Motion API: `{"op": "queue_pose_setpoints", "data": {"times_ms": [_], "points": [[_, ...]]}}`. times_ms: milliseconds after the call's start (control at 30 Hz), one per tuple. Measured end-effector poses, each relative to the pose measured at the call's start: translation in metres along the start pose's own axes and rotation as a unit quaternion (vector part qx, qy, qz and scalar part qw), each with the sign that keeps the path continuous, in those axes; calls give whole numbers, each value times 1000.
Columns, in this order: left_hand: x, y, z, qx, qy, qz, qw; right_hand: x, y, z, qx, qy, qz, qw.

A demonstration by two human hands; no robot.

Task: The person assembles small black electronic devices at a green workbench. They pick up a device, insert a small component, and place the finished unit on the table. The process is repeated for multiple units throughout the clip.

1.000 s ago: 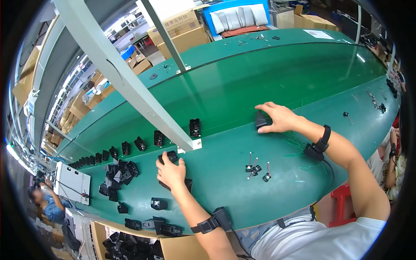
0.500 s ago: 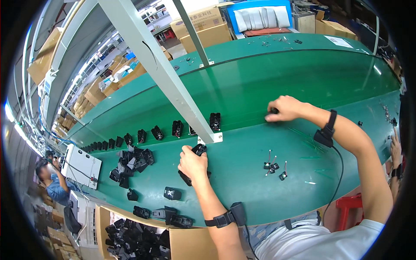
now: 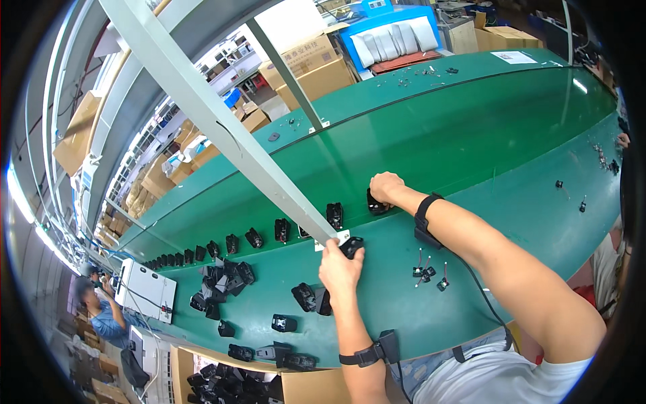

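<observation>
My left hand (image 3: 340,269) grips a small black plastic part (image 3: 351,246) just above the near green table, beside the foot of a slanted grey post (image 3: 269,174). My right hand (image 3: 385,189) is closed over another black part (image 3: 376,204) set on the green conveyor belt (image 3: 471,135), at the right end of a row of the same black parts (image 3: 282,230). Both wrists carry black bands with cables. A few small black pieces with red and white wires (image 3: 428,273) lie between my forearms.
A heap of black parts (image 3: 219,286) and some single ones (image 3: 306,296) lie left of my left hand. A white box-shaped device (image 3: 145,291) stands farther left, near a seated person (image 3: 101,316). A cardboard bin of black parts (image 3: 229,384) is at the table's front. Cartons and a blue tray stand beyond the belt.
My right hand has drawn in to the left along the belt with its black part, toward the row. My left hand has lifted its part up beside the post's foot.
</observation>
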State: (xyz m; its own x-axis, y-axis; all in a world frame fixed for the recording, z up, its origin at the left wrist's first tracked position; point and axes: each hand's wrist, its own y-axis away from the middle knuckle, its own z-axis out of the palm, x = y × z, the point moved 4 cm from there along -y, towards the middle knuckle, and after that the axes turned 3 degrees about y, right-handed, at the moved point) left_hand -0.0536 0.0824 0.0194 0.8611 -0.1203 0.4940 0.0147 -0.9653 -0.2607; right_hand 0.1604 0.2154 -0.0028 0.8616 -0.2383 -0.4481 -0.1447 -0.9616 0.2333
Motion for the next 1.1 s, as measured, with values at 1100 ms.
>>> {"op": "queue_pose_setpoints", "data": {"times_ms": [1100], "points": [[35,17,41,-71,89,210,971,352,240,-95,422,78,26,903]]}}
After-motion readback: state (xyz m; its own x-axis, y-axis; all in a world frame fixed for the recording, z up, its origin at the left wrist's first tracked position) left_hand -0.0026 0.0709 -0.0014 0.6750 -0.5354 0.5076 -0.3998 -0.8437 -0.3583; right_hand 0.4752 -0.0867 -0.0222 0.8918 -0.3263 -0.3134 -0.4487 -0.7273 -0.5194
